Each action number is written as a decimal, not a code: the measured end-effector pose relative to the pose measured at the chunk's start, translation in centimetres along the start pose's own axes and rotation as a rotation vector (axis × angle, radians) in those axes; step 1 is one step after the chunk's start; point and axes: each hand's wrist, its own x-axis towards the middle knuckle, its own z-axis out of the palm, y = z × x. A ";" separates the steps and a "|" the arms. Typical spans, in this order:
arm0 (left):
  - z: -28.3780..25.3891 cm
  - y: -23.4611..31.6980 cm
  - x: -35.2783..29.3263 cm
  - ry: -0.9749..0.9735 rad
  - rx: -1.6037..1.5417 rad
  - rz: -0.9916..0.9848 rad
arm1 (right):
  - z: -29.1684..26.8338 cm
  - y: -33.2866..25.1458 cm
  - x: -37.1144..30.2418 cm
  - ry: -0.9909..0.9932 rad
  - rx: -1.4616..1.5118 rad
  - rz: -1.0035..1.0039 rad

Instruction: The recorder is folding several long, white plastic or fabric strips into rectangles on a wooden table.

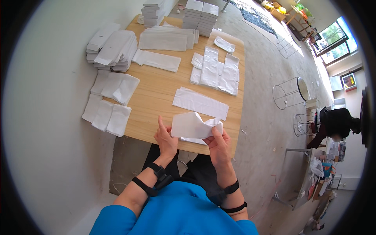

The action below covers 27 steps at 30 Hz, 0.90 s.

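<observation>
Stacks of white folded pieces (113,49) fill the upper left of the frame, and more white pieces (106,115) overhang the left edge of the wooden worktop (156,88). Just below centre, the left hand (166,141) holds the left end of a white pouch (192,126), its fingers (161,123) pointing up behind the material with the thumb at the front. The pouch sits above the worktop's near edge, held between both hands. The right hand (219,147) grips its crumpled right end, fingers curled and pinching the fabric. A flat white strip (199,103) lies just beyond. A wire stool (290,92) stands on the floor at the right.
</observation>
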 end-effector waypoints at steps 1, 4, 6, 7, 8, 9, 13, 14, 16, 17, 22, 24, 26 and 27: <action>0.1 -0.3 0.2 -0.004 -0.003 0.000 | -0.5 0.0 -0.1 0.004 -0.003 -0.001; 0.3 -1.7 0.6 0.025 -0.037 -0.024 | -1.4 0.1 -0.4 0.065 -0.015 -0.025; 0.3 -2.3 0.9 0.022 -0.088 -0.116 | -2.0 -0.2 -0.6 0.117 -0.001 -0.088; 0.2 -2.0 1.0 0.019 -0.088 -0.115 | -2.2 -0.4 -0.6 0.120 0.000 -0.089; -0.1 -1.8 1.0 -0.004 -0.114 -0.198 | -2.4 -0.6 -0.7 0.119 0.006 -0.118; -0.3 -1.3 1.1 -0.027 -0.139 -0.281 | -2.5 -0.8 -0.8 0.117 0.012 -0.147; -1.0 -1.0 1.0 -0.043 -0.057 -0.189 | -3.1 -1.3 -0.8 0.093 0.016 -0.142; -1.7 -0.7 0.6 0.072 0.148 -0.004 | -3.2 -1.4 -1.0 0.093 0.021 -0.140; -3.8 0.4 0.1 0.182 0.355 0.188 | -3.0 -1.5 -1.2 0.097 0.032 -0.139; -4.7 0.9 -0.1 0.096 0.157 0.190 | -2.8 -1.8 -1.4 0.075 0.072 -0.117; -4.3 3.6 -0.9 -0.431 -0.393 0.039 | -1.0 -2.3 -2.2 -0.020 0.274 -0.031; -2.1 4.0 -1.4 -0.514 -1.084 -0.190 | -0.7 -2.3 -2.4 -0.041 0.358 0.003; -2.2 4.6 -0.9 -0.673 -1.090 -0.313 | -1.7 -2.1 -2.6 -0.001 0.338 -0.010; -2.2 5.1 -0.7 -0.832 -1.085 -0.442 | -2.5 -2.0 -2.8 0.042 0.320 -0.020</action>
